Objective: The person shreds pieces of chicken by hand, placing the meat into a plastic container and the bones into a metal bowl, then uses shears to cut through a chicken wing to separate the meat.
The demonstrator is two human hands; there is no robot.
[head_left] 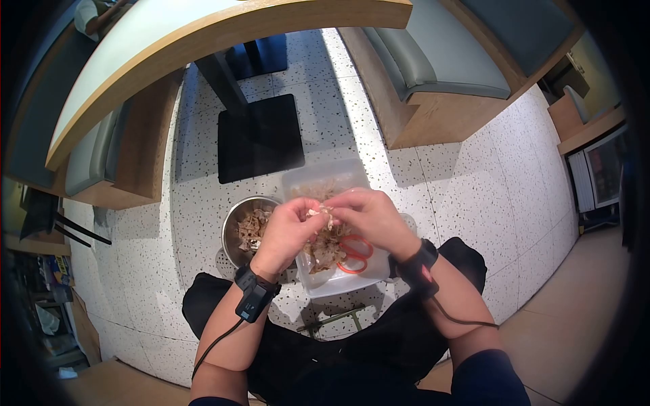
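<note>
While both forearms reach forward over the lap, the left hand [298,227] and the right hand [365,215] meet above the middle of a clear plastic tub [345,284] on the speckled floor [460,196]. Each hand has its thumb and fingers closed in a pinch, and between the fingertips they hold a small pale piece [329,215], ragged at its edges. Whether the lower fingers of the left hand grip anything more, I cannot tell.

Below the hands, brownish pieces [325,254] lie heaped in the tub, mostly toward its left side and near edge, with paler bits [318,186] toward the far edge. Scissors [365,253] with orange-red handles lie in the tub toward its near right corner; their blades cannot be made out. A round metal bowl [227,233] stands just beside the tub's left side, holding more brownish pieces, its right part hidden by the left hand and wrist.

Dark devices are strapped to both wrists, each with a cable running up the forearm. Beyond the tub is the flat black base [261,139] of a table [196,30], with a padded bench [447,54] on the right and another person [91,20] partly visible past the table's far left side.
</note>
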